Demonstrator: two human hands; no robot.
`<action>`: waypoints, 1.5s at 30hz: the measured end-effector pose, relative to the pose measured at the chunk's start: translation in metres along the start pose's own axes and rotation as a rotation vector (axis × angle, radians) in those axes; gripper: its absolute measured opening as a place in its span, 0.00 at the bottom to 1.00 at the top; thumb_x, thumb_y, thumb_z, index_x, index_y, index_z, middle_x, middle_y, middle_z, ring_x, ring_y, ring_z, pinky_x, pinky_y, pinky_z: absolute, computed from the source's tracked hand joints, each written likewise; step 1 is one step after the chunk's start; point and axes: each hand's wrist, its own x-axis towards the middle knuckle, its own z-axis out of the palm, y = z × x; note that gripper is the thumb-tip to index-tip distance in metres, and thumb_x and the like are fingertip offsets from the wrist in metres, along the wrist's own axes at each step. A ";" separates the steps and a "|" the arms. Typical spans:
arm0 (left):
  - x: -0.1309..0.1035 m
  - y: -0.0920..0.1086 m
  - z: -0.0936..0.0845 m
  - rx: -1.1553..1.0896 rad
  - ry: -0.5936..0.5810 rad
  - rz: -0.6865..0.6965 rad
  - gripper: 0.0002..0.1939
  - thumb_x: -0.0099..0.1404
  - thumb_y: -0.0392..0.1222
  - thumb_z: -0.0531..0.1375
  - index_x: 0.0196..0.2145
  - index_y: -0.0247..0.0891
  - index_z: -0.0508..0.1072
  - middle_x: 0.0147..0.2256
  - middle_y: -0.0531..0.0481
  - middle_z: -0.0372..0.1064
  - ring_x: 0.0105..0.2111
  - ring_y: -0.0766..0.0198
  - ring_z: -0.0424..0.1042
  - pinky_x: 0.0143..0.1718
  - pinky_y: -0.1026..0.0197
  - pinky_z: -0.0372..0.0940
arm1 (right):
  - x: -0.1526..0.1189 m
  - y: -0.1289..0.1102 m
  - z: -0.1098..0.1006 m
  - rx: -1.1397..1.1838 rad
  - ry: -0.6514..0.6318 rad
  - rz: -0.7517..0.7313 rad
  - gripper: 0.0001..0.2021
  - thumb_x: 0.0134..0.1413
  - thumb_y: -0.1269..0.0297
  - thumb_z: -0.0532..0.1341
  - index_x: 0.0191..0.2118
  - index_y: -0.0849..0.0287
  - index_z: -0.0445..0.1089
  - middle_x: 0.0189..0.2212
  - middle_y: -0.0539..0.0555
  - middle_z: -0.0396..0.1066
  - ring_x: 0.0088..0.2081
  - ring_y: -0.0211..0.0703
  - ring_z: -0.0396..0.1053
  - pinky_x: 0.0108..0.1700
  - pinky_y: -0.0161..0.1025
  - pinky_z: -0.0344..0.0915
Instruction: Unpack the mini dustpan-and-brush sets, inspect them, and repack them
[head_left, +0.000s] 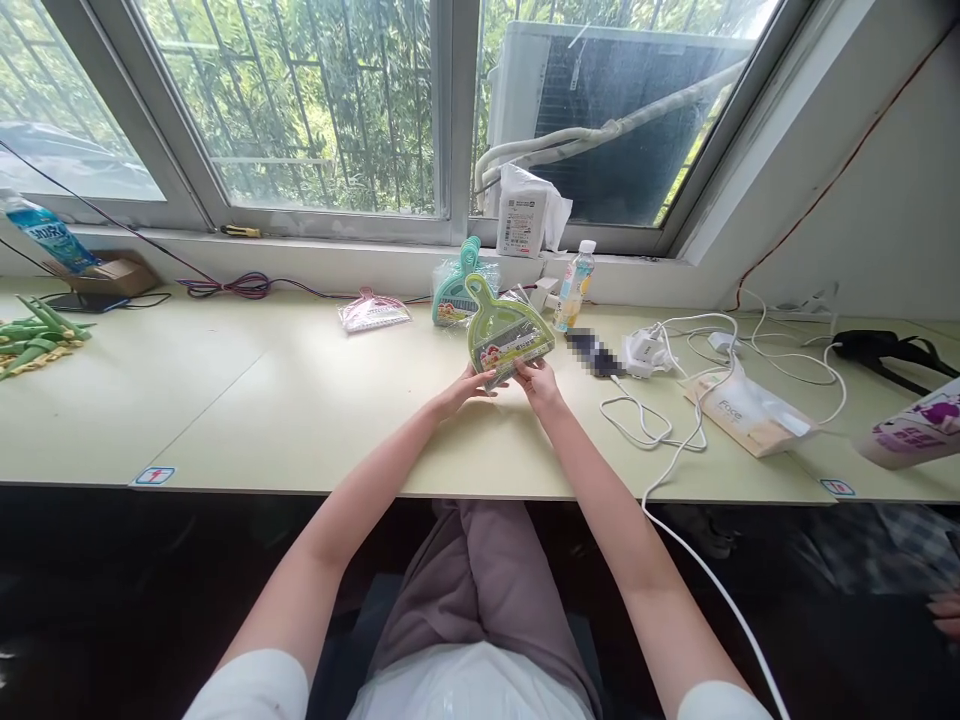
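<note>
Both my hands hold a green dustpan (510,330) in clear wrapping, tilted above the table, its round handle loop pointing up and away from me. My left hand (469,390) grips its lower left corner, and my right hand (536,383) grips the lower right edge. Just behind it, a teal dustpan (452,300), also wrapped, leans near the wall. To the left of that lies a pink-and-white wrapped dustpan (373,312), flat on the table.
On the pale table (300,420), a drink bottle (575,285), a phone (594,353), a charger (646,352) with white cables and a tissue pack (750,408) are at the right. Green artificial stems (41,335) lie far left. A tissue box (523,222) is on the sill.
</note>
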 end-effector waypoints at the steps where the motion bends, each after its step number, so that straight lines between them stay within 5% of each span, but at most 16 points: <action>1: 0.000 0.000 -0.001 0.008 0.008 0.010 0.32 0.60 0.52 0.61 0.58 0.41 0.56 0.57 0.36 0.61 0.46 0.52 0.72 0.46 0.50 0.64 | 0.000 0.000 0.000 -0.002 0.000 -0.001 0.18 0.39 0.74 0.70 0.39 0.57 0.67 0.37 0.52 0.75 0.47 0.47 0.73 0.53 0.46 0.71; 9: 0.000 0.008 -0.003 0.042 0.151 0.041 0.29 0.58 0.50 0.62 0.55 0.41 0.63 0.57 0.41 0.63 0.54 0.51 0.65 0.50 0.52 0.62 | 0.001 0.001 0.000 0.014 -0.021 -0.027 0.19 0.36 0.74 0.71 0.37 0.57 0.66 0.37 0.52 0.75 0.48 0.48 0.72 0.54 0.47 0.70; 19: -0.001 0.007 -0.002 0.013 0.145 0.032 0.26 0.58 0.49 0.62 0.51 0.37 0.63 0.48 0.40 0.70 0.38 0.56 0.76 0.43 0.51 0.68 | 0.001 0.005 0.001 0.031 -0.053 -0.048 0.18 0.37 0.73 0.71 0.36 0.58 0.68 0.36 0.52 0.76 0.46 0.48 0.73 0.52 0.48 0.71; 32: 0.009 0.001 -0.014 -0.027 0.338 -0.030 0.23 0.53 0.41 0.61 0.47 0.35 0.63 0.42 0.43 0.72 0.30 0.60 0.75 0.33 0.56 0.71 | 0.009 0.011 0.001 -0.036 -0.068 0.058 0.10 0.43 0.72 0.69 0.33 0.61 0.70 0.33 0.54 0.77 0.36 0.43 0.76 0.47 0.43 0.75; 37: 0.014 0.002 -0.027 -0.121 0.588 -0.011 0.24 0.50 0.35 0.58 0.47 0.41 0.60 0.43 0.49 0.70 0.32 0.65 0.73 0.27 0.64 0.70 | 0.013 -0.004 -0.016 -0.253 -0.039 0.194 0.06 0.48 0.70 0.64 0.35 0.61 0.71 0.36 0.58 0.77 0.32 0.44 0.77 0.39 0.44 0.76; 41: 0.015 0.004 -0.042 -0.231 0.672 -0.065 0.22 0.51 0.34 0.57 0.45 0.38 0.62 0.39 0.48 0.71 0.32 0.64 0.73 0.26 0.65 0.70 | 0.016 -0.007 -0.024 -0.459 0.163 -0.166 0.21 0.39 0.79 0.63 0.42 0.54 0.71 0.49 0.53 0.71 0.44 0.41 0.73 0.49 0.45 0.71; 45: 0.013 0.005 -0.046 -0.245 0.573 -0.098 0.19 0.53 0.34 0.56 0.45 0.32 0.64 0.36 0.44 0.72 0.34 0.59 0.74 0.30 0.61 0.72 | 0.016 -0.002 -0.018 -0.555 -0.014 -0.422 0.20 0.36 0.76 0.67 0.39 0.48 0.74 0.54 0.48 0.66 0.57 0.44 0.60 0.55 0.45 0.65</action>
